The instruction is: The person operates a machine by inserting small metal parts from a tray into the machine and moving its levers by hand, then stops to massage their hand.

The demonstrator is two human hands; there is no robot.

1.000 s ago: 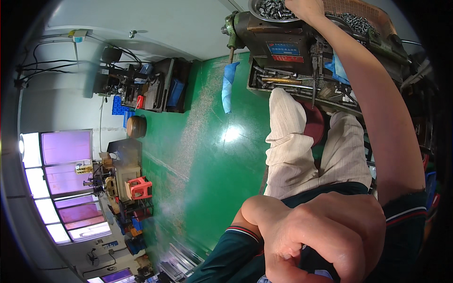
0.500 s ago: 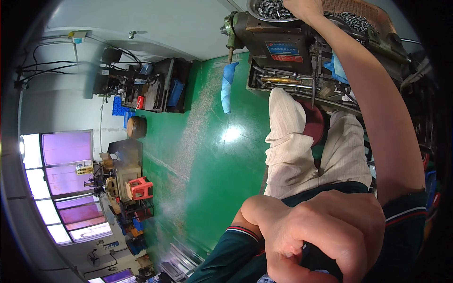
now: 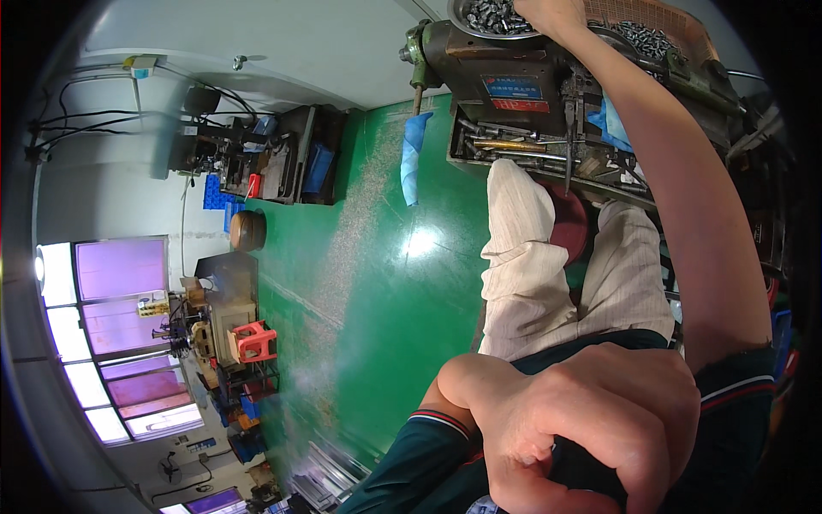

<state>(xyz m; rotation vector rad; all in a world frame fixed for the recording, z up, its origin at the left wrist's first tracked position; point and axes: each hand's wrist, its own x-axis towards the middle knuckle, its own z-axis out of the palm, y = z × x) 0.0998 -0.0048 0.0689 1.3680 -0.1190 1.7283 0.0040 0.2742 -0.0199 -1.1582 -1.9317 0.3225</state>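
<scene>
My left hand (image 3: 599,420) is large and close at the bottom of the view, in front of my dark green shirt. Its fingers are curled inward, and whatever they may hold is hidden. My right arm stretches up to the machine, where my right hand (image 3: 555,15) is at the rim of a metal bowl (image 3: 501,36) of small dark metal parts (image 3: 497,14). The top edge of the picture cuts off that hand, so its fingers do not show clearly. Right of it, an orange-brown basket (image 3: 695,34) contains many small metal pieces (image 3: 638,36).
Below the bowl stands a dark green machine (image 3: 462,73) with a blue-wrapped lever (image 3: 414,158) hanging at its left. A tray of tools (image 3: 514,147) lies above my knees. Across the green floor (image 3: 402,300) are a workbench (image 3: 300,163) and a red stool (image 3: 254,343).
My left hand has shifted very slightly, its fingers still curled. My right hand stays at the bowl with no visible movement.
</scene>
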